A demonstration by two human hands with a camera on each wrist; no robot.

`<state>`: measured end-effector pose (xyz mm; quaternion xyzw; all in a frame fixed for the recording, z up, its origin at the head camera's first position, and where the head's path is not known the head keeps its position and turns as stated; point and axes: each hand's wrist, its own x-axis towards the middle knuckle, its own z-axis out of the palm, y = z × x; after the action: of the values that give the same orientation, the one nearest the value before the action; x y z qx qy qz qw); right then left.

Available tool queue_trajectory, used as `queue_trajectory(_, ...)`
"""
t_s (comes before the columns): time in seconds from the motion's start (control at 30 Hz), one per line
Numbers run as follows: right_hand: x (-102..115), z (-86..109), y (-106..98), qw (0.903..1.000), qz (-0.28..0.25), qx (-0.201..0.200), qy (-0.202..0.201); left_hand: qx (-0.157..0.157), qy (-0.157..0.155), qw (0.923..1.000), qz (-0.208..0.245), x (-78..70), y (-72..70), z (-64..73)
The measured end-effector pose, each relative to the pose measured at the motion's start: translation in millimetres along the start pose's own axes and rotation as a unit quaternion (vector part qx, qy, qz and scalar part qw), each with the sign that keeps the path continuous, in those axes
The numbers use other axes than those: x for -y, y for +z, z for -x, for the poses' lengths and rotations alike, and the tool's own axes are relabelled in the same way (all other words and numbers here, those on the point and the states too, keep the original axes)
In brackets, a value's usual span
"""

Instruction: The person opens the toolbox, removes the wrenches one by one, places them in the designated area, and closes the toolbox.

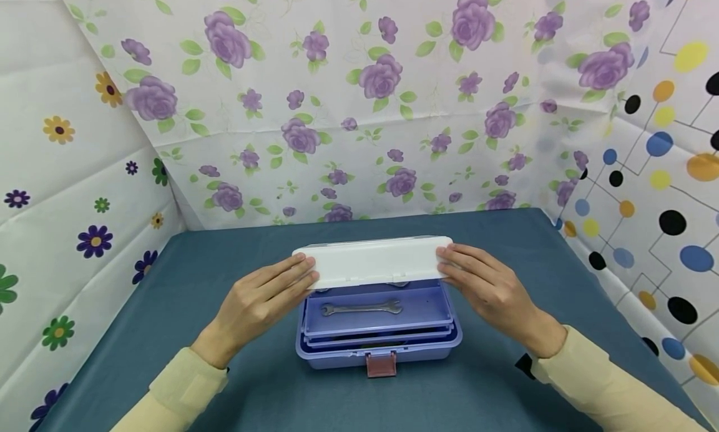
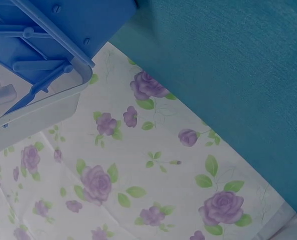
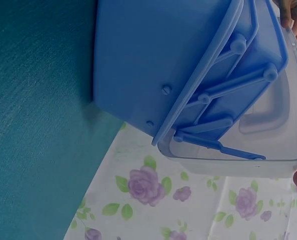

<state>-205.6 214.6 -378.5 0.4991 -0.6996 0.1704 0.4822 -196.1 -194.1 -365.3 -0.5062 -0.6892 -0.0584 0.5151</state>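
Observation:
A blue-violet toolbox [image 1: 418,354] stands with its white translucent lid [image 1: 376,261] raised and tilted. My left hand [image 1: 263,302] grips the lid's left end, fingers over its outer face. At the right end my right hand [image 1: 490,289] holds it the same way. An open-end wrench [image 1: 362,308] lies in the top tray [image 1: 427,307], below the lid's edge. Blue hinge arms [image 3: 238,85] join the trays to the lid in the right wrist view. That view also shows fingertips at the lid's rim. A reddish latch [image 1: 382,364] hangs at the front.
The toolbox sits on a table with a blue-green cloth [image 1: 247,245]. A flowered curtain [image 1: 348,151] rises behind it. Patterned sheets stand at the left and right, the right one [image 1: 646,188] dotted with coloured circles.

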Motion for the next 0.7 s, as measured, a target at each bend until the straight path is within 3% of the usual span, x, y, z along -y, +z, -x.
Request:
queue_trajectory(0.5,-2.3,-4.4,4.7,0.9992,0.003,-0.033,0.024,-0.006,-0.008,0.9999,-0.002,2.7,-0.3,-2.7)
queue_trajectory(0.7,-2.1,-5.1,9.1,0.9972,-0.02,-0.052,0.049,-0.005,-0.032,0.9995,0.007,3.8,2.1,-4.9)
